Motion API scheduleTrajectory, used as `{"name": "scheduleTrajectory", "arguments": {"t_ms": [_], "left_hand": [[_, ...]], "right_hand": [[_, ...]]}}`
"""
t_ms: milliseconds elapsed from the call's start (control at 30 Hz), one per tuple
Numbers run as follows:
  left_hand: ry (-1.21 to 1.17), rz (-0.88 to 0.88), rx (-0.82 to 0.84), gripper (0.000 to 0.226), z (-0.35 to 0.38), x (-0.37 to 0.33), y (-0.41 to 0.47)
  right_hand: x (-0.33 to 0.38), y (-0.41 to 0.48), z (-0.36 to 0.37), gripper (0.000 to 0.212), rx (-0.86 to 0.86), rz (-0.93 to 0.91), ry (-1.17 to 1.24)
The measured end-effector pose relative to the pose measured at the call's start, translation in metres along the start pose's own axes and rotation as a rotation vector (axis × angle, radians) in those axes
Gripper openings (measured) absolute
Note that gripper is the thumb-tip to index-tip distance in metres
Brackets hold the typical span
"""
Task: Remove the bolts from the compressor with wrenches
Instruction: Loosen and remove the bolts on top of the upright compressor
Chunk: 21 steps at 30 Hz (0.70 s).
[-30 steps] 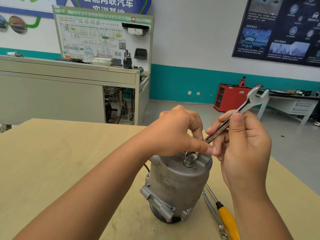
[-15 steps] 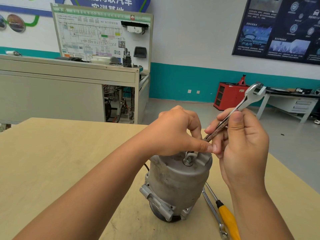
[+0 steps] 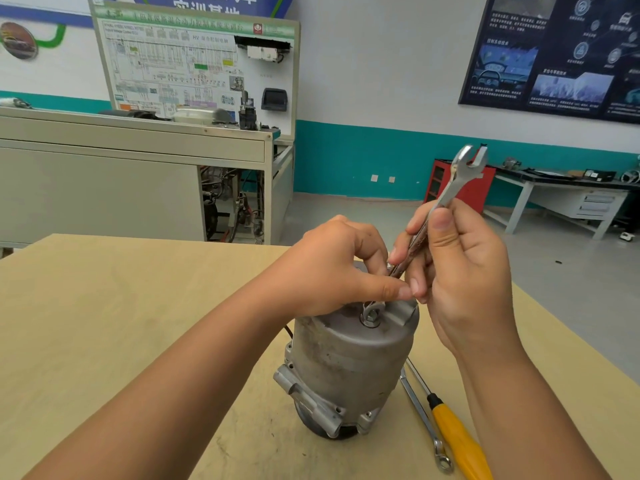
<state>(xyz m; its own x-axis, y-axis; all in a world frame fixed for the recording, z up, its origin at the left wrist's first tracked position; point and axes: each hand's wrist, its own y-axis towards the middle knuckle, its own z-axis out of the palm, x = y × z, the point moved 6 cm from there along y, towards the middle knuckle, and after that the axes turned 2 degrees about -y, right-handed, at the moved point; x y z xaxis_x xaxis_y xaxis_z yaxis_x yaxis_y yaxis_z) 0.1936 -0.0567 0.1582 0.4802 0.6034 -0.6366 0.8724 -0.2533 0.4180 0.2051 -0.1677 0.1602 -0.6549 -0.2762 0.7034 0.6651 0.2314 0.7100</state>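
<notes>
A grey metal compressor (image 3: 346,362) stands upright on the wooden table (image 3: 104,323). A bolt (image 3: 371,317) sticks up from its top face. A silver open-ended wrench (image 3: 450,188) slants up to the right, its lower jaw seated on the bolt and its upper jaw free in the air. My right hand (image 3: 460,271) grips the wrench shaft between thumb and fingers. My left hand (image 3: 332,268) rests curled on the compressor's top, its thumb and fingertips pinching the lower end of the wrench just above the bolt.
A second wrench (image 3: 420,415) and a yellow-handled screwdriver (image 3: 453,438) lie on the table right of the compressor. The table's right edge runs close by my right forearm. Beyond are a grey training bench (image 3: 131,161), a red cabinet (image 3: 440,181) and a workbench (image 3: 568,199).
The wrench's upper end has swung left and more upright, with my right hand following. My left hand stays on the lower end of the wrench.
</notes>
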Motion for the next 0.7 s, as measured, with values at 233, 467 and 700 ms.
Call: {"name": "scheduleTrajectory", "arguments": {"t_ms": [233, 467, 700], "left_hand": [[-0.068, 0.026, 0.130, 0.016, -0.004, 0.007, 0.000], [-0.164, 0.008, 0.084, 0.013, -0.008, 0.011, -0.002], [-0.205, 0.094, 0.043, 0.023, -0.008, 0.005, -0.011]], "right_hand": [[-0.008, 0.009, 0.005, 0.028, 0.076, 0.139, -0.014], [0.000, 0.018, 0.025, 0.022, 0.199, 0.109, -0.338], [0.018, 0.006, 0.026, 0.009, 0.257, 0.042, -0.275]]}}
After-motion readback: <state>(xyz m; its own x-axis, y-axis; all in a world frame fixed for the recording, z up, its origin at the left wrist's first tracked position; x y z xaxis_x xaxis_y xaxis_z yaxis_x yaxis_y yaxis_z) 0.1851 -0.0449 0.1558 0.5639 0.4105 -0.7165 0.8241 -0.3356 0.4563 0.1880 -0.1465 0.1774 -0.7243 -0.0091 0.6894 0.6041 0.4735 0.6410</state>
